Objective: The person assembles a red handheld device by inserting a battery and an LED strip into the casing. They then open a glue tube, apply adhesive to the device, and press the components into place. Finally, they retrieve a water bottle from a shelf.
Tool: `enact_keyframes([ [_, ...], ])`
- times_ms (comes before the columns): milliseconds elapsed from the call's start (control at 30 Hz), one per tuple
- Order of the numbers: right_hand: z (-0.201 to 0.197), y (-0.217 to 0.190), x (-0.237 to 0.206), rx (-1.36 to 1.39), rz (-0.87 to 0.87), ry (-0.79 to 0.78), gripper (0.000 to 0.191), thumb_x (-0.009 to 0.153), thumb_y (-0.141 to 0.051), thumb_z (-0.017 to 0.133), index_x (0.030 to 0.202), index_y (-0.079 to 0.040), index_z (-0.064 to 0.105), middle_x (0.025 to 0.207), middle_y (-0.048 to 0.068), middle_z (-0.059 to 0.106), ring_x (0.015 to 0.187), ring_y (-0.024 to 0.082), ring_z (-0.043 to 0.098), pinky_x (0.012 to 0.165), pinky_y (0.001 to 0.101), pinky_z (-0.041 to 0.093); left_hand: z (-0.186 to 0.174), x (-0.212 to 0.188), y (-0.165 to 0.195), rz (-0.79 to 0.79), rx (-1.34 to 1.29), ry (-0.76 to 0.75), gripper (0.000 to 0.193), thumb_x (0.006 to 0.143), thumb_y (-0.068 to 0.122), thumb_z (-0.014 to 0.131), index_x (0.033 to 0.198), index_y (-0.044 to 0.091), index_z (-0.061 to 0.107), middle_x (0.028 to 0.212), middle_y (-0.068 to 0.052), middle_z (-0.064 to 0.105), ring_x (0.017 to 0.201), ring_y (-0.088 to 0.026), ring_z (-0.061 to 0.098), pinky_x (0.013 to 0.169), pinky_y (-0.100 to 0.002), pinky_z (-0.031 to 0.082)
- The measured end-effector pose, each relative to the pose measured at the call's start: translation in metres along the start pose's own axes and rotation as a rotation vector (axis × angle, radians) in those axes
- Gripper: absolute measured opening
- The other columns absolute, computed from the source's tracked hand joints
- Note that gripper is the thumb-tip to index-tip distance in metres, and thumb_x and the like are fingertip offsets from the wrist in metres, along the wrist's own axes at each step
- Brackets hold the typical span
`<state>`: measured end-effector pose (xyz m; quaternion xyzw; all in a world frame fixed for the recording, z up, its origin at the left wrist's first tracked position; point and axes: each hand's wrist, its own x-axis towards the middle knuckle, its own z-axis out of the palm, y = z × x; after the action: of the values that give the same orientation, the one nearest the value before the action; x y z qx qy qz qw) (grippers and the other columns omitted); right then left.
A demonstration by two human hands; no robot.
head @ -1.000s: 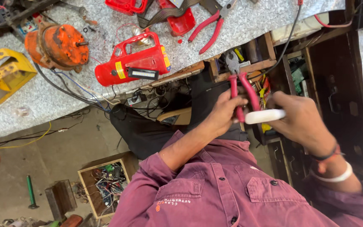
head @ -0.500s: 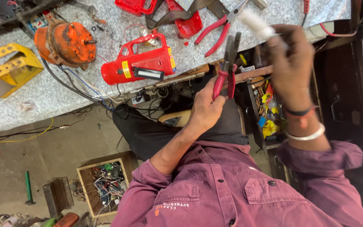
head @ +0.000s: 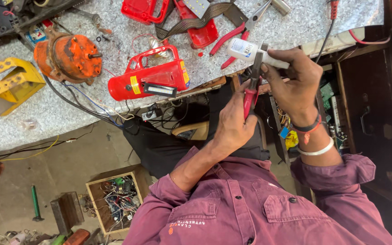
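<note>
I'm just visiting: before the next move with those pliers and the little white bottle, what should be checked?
1. Left hand grips the pliers by the red handles: ok.
2. Right hand is wrapped round the bottle: ok.
3. Pliers' tip meets the bottle: ok; whether it bites, cannot tell.
4. Right fingers clear of the tip: not ok, they lie right beside it.
5. Work is held over the bench edge, apart from the red torch: ok.
6. Bottle open or capped: cannot tell.
</note>
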<state>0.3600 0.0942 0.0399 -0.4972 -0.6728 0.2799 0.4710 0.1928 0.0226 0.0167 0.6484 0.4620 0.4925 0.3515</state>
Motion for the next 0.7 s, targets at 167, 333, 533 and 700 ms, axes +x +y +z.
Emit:
enact_keyframes([
  [167, -0.016, 0.001, -0.002, 0.078, -0.054, -0.055, 0.025, 0.104, 0.012, 0.078, 0.120, 0.008, 0.060, 0.105, 0.013, 0.067, 0.095, 0.011, 0.068, 0.078, 0.0218, 0.057, 0.001, 0.006, 0.003, -0.165, -0.170, -0.107, 0.071, 0.086, -0.004, 0.059, 0.153, 0.002, 0.039, 0.138, -0.022, 0.061, 0.120, -0.038, 0.066, 0.104, -0.041, 0.053],
  [333, -0.019, -0.003, 0.000, 0.084, -0.124, -0.078, 0.025, 0.102, 0.012, 0.079, 0.119, 0.007, 0.061, 0.100, 0.014, 0.067, 0.088, 0.013, 0.067, 0.075, 0.0229, 0.053, 0.003, 0.007, -0.005, -0.421, -0.242, -0.236, 0.072, 0.087, 0.002, 0.062, 0.156, 0.005, 0.041, 0.132, -0.022, 0.061, 0.114, -0.035, 0.064, 0.102, -0.037, 0.052],
  [533, -0.020, -0.014, -0.001, 0.009, -0.226, -0.005, 0.027, 0.099, 0.003, 0.083, 0.119, 0.005, 0.064, 0.107, 0.019, 0.071, 0.090, 0.016, 0.070, 0.073, 0.0233, 0.054, -0.002, 0.013, -0.020, 0.098, -0.368, -0.192, 0.077, 0.080, 0.006, 0.079, 0.147, 0.005, 0.041, 0.154, -0.022, 0.040, 0.146, -0.035, 0.043, 0.123, -0.042, 0.036],
  [700, -0.014, 0.000, 0.003, 0.081, -0.218, 0.057, 0.031, 0.101, -0.006, 0.086, 0.119, 0.005, 0.062, 0.109, 0.017, 0.070, 0.089, 0.014, 0.067, 0.072, 0.0213, 0.052, -0.007, 0.031, -0.023, 0.056, -0.211, -0.207, 0.065, 0.080, -0.004, 0.065, 0.142, 0.004, 0.047, 0.146, -0.021, 0.044, 0.140, -0.036, 0.048, 0.117, -0.043, 0.042],
])
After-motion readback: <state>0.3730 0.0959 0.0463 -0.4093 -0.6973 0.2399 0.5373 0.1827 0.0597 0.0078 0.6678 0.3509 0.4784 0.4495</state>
